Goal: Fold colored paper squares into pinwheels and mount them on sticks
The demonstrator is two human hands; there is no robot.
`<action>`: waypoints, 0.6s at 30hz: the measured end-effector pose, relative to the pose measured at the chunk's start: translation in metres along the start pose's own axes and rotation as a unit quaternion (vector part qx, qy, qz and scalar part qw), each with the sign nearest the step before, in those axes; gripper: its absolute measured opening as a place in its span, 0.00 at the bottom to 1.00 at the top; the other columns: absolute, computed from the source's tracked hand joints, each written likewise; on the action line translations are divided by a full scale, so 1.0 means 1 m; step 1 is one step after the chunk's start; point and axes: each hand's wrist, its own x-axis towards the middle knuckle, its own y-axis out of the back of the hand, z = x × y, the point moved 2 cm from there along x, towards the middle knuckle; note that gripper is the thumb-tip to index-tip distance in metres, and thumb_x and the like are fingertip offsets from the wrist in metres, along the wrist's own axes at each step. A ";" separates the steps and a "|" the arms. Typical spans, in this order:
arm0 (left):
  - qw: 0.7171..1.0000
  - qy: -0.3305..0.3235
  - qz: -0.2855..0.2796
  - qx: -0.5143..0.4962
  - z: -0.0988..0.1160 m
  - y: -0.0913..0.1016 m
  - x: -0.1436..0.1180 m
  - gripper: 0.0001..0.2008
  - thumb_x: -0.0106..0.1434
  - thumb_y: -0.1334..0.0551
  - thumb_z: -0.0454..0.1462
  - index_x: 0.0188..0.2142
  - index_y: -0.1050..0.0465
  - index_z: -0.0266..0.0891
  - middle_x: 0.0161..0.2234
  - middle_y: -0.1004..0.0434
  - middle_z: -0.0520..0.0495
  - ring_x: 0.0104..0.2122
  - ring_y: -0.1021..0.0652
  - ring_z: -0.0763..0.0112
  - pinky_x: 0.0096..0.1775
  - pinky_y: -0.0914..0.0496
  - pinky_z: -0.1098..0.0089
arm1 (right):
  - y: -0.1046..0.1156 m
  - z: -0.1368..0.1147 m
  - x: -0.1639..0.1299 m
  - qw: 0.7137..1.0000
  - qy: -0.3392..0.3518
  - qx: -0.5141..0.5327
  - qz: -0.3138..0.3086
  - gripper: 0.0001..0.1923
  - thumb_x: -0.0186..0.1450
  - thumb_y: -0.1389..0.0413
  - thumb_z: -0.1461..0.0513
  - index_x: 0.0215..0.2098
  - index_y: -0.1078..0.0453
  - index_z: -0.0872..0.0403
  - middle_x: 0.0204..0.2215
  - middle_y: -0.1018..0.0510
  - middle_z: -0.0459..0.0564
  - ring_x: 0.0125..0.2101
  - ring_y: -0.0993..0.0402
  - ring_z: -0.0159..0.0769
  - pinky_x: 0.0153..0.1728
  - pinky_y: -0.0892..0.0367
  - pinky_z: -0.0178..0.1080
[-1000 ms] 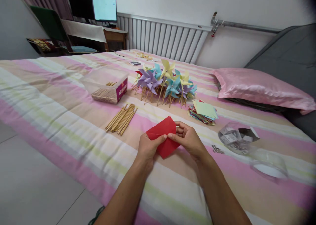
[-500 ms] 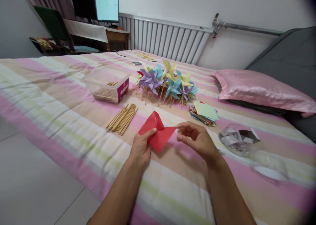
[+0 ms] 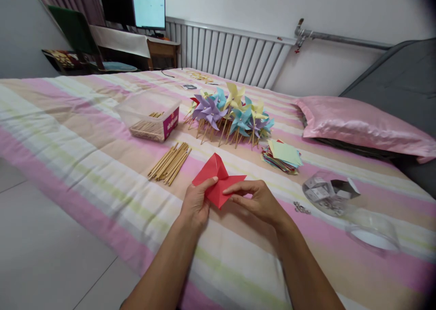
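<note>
A red sheet of paper (image 3: 214,167), with one corner folded up toward its middle, is held just above the bedspread. My left hand (image 3: 196,203) grips it from the left, the thumb pressed on top near the centre and the other fingers underneath, mostly hidden. From the right, my right hand (image 3: 256,199) pinches the paper's lower right edge between thumb and fingertips. Left of the paper lies a bundle of thin wooden sticks (image 3: 169,164). Beyond it stand several finished paper pinwheels (image 3: 235,112) in purple, blue and yellow.
A clear plastic box (image 3: 150,119) with more sticks sits at the left. To the right are a stack of coloured paper (image 3: 284,155), small metal pieces (image 3: 301,208), a round clear container (image 3: 322,194) and its lid (image 3: 373,233). A pink pillow (image 3: 361,121) lies farther right.
My right hand has moved left and down from the paper's right corner to its lower right edge, closing on it. My left hand keeps its hold.
</note>
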 end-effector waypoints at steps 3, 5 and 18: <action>1.000 -0.001 -0.003 0.022 -0.001 -0.001 -0.002 0.10 0.44 0.31 0.28 0.29 0.26 0.30 0.27 0.21 0.44 0.27 0.23 0.68 0.32 0.27 0.69 | -0.001 -0.002 0.001 1.000 0.003 0.015 0.012 0.06 0.58 0.40 0.63 0.33 0.22 0.51 0.30 0.18 0.46 0.29 0.24 0.33 0.31 0.31 0.33; 0.999 -0.005 -0.010 0.035 -0.002 -0.001 -0.003 0.10 0.44 0.31 0.30 0.29 0.26 0.30 0.27 0.21 0.43 0.27 0.22 0.67 0.32 0.27 0.68 | -0.003 -0.002 0.002 1.000 0.000 0.020 0.022 0.04 0.57 0.39 0.62 0.32 0.22 0.52 0.28 0.18 0.47 0.27 0.25 0.33 0.29 0.32 0.33; 0.999 -0.045 -0.007 0.018 -0.005 -0.001 -0.002 0.11 0.42 0.29 0.31 0.28 0.25 0.31 0.26 0.21 0.46 0.26 0.23 0.71 0.34 0.29 0.71 | -0.010 0.002 0.006 0.991 -0.032 0.032 0.126 0.06 0.55 0.38 0.58 0.26 0.24 0.53 0.29 0.21 0.50 0.30 0.25 0.36 0.32 0.31 0.36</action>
